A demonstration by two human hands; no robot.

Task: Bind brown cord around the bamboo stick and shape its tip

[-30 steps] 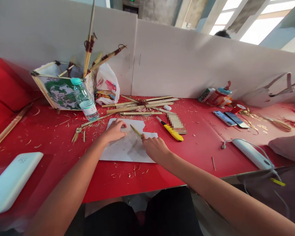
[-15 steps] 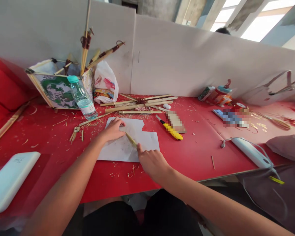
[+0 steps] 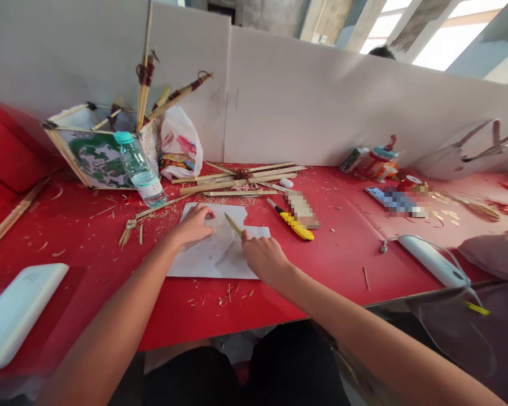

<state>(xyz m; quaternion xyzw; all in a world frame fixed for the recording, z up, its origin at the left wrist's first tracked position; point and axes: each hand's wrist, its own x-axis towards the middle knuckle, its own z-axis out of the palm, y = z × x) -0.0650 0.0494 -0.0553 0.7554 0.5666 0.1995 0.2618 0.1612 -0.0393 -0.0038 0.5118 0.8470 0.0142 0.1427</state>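
Note:
A white sheet of paper (image 3: 214, 254) with a torn upper right corner lies on the red table (image 3: 322, 265). My left hand (image 3: 196, 225) rests on the sheet's upper left part, thumb and fingers apart, with nothing between them. In my right hand (image 3: 262, 254), over the sheet's right side, is a thin pale bamboo strip (image 3: 233, 224), its pointed end directed up and left towards the middle of the paper. The fingers of this hand are curled round the strip's near end.
Beyond the paper lie bamboo sticks (image 3: 241, 193) and shavings. A water bottle (image 3: 146, 180) stands behind left, a yellow cutter (image 3: 296, 225) lies right, and white power banks (image 3: 23, 316) lie at far left and right.
My right hand has moved up and to the right with the bamboo strip, whose tip is now farther from my left hand. My left hand has hardly moved.

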